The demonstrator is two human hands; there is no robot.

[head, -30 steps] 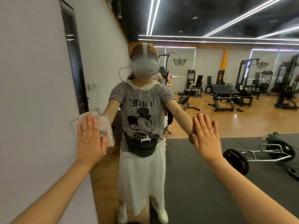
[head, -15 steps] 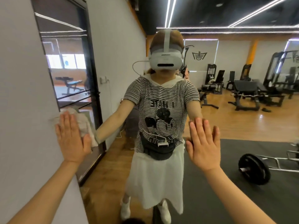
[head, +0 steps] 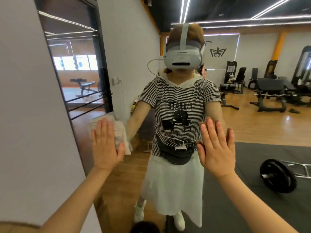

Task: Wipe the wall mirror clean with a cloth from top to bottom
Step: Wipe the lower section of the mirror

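The wall mirror (head: 252, 128) fills the view ahead and reflects me and the gym behind me. A crumpled white cloth (head: 120, 130) lies flat against the glass at about waist height, left of my reflection. My left hand (head: 105, 143) presses on the cloth with straight fingers pointing up, covering its left part. To the right, at the same height, my right hand (head: 217, 148) rests flat on the bare glass, fingers straight and slightly spread, holding nothing.
A grey wall (head: 33, 132) stands at the left, beside a dark-framed glass panel (head: 75, 73). The mirror reflects weight machines (head: 269, 95) at the back, a barbell with a black plate (head: 277, 175) on a dark mat, and wooden floor.
My left hand has slid the cloth to the right, from the grey wall side past the dark frame. My right hand stays flat on the glass. My head has turned left.
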